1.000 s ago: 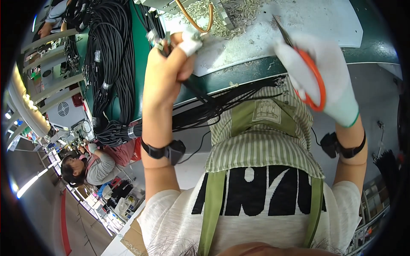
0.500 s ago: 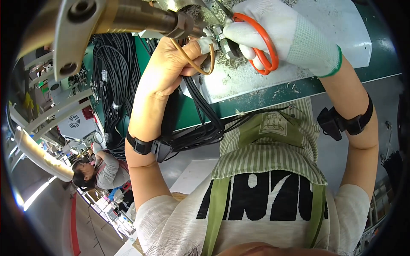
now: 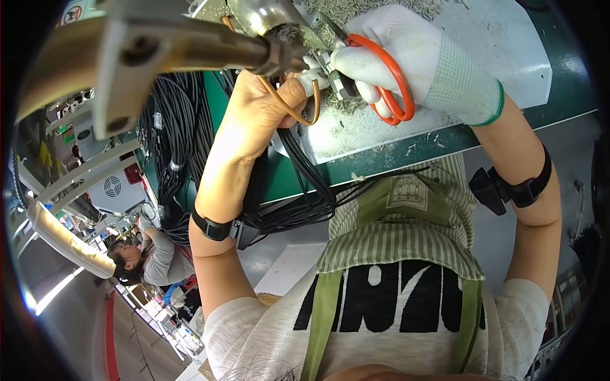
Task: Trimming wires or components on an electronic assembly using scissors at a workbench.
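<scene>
- Centrally, the bare left hand pinches a thin amber wire loop, fingers clenched on it above the green counter.
- Gloved right hand grips orange-handled scissors, fingers through the rings.
- Scissor blades point leftward, at the white connector between both hands; the right is nearer.

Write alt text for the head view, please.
A white-gloved right hand holds orange-handled scissors to a small connector that the bare left hand pinches, with black cables trailing over a green bench.
</scene>
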### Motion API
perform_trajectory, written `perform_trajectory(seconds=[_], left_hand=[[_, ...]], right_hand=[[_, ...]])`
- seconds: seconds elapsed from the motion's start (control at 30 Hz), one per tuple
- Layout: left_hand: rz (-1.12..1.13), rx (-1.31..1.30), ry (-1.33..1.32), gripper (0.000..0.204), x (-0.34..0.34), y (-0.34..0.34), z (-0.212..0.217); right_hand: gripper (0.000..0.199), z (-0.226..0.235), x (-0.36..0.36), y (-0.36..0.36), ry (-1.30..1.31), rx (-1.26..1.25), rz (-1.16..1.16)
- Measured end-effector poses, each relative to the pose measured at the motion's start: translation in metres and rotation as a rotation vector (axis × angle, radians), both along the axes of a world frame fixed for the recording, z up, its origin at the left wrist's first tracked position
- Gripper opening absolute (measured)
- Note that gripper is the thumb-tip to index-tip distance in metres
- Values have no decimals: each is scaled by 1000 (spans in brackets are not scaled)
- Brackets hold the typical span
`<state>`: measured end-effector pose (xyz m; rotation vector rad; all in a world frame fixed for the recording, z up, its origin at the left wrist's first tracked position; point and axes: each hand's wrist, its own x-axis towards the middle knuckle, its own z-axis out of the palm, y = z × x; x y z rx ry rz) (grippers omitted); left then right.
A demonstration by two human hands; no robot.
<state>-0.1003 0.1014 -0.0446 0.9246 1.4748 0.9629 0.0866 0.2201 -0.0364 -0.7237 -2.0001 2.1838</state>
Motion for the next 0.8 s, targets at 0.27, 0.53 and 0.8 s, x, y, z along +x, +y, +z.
perform_trajectory(seconds=[0.27, 0.53, 0.8], left_hand=[[96, -45, 74, 13, 3, -9, -5], [58, -44, 46, 15, 11, -5, 6], [183, 26, -111, 16, 31, -28, 8]], right_hand=[[27, -39, 1, -9, 417, 146, -111], [27, -33, 3, -9, 324, 66, -98], [25, -32, 14, -28, 563, 653, -141]])
